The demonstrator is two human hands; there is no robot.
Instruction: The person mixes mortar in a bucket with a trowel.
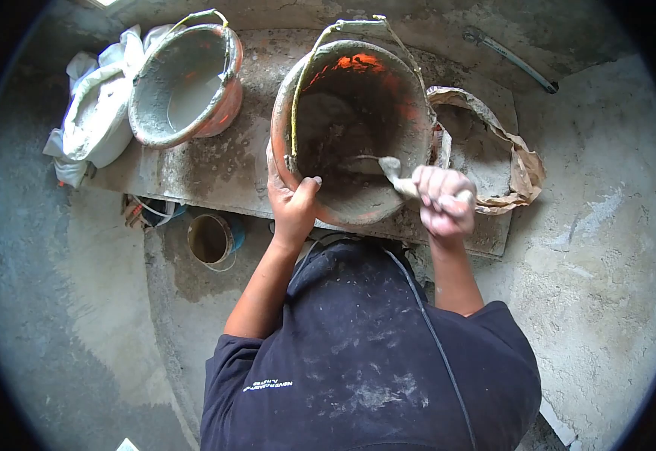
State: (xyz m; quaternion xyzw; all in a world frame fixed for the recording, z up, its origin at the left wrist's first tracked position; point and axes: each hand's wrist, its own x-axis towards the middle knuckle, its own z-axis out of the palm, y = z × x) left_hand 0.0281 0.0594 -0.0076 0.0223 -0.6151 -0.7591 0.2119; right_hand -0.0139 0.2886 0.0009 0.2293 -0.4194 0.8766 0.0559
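Observation:
A large mortar-crusted orange bucket [287,161] stands tilted on a board, its mouth towards me and its rope-wrapped handle raised over the far rim. My left hand [292,199] grips its near left rim, thumb on top. At the near right rim, my right hand [445,197] is closed round the handle of a trowel [392,171]. The trowel's neck is coated in grey, and its thin blade reaches into the bucket. Dark wet material [335,146] lies in the shadowed inside; its depth is unclear.
Left on the board [256,169] are a second bucket [226,113] with greyish liquid and a white sack [121,124] of pale powder. An open brown paper bag [527,169] sits right. A small bucket [230,239] is below. A pipe [519,63] lies beyond.

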